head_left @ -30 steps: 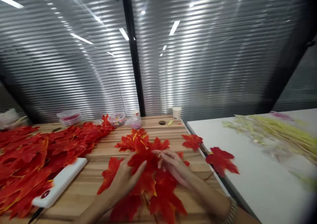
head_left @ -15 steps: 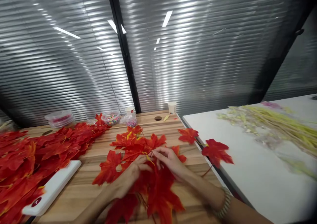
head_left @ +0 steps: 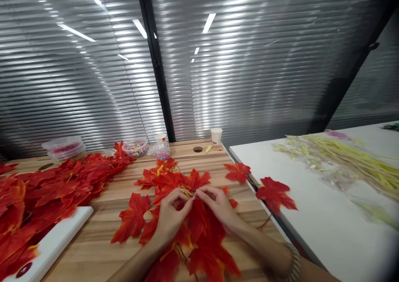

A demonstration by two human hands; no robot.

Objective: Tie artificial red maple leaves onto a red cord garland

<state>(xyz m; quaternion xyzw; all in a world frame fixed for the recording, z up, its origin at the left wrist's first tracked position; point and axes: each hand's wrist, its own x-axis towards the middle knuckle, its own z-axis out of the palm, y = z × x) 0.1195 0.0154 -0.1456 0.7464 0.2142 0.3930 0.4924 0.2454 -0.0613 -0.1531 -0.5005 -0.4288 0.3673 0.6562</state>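
A bunch of red artificial maple leaves (head_left: 193,219) lies on the wooden table (head_left: 102,244) in front of me. My left hand (head_left: 171,217) and my right hand (head_left: 218,205) rest on top of this bunch with their fingertips meeting. Both pinch a thin yellow leaf stem (head_left: 186,192) between thumb and fingers. A beaded bracelet (head_left: 292,265) sits on my right wrist. Two loose red leaves (head_left: 274,194) lie to the right, at the seam with the white table.
A large heap of red leaves (head_left: 40,194) covers the table's left side, with a white flat box (head_left: 46,248) beside it. Bead tubs (head_left: 135,148) and paper cups (head_left: 216,135) stand along the back edge. Yellow-green artificial stems (head_left: 346,163) lie on the white table (head_left: 324,228) at right.
My hands drew together from lying flat on the leaves into a pinch on a yellow stem. The view shifted slightly to the right.
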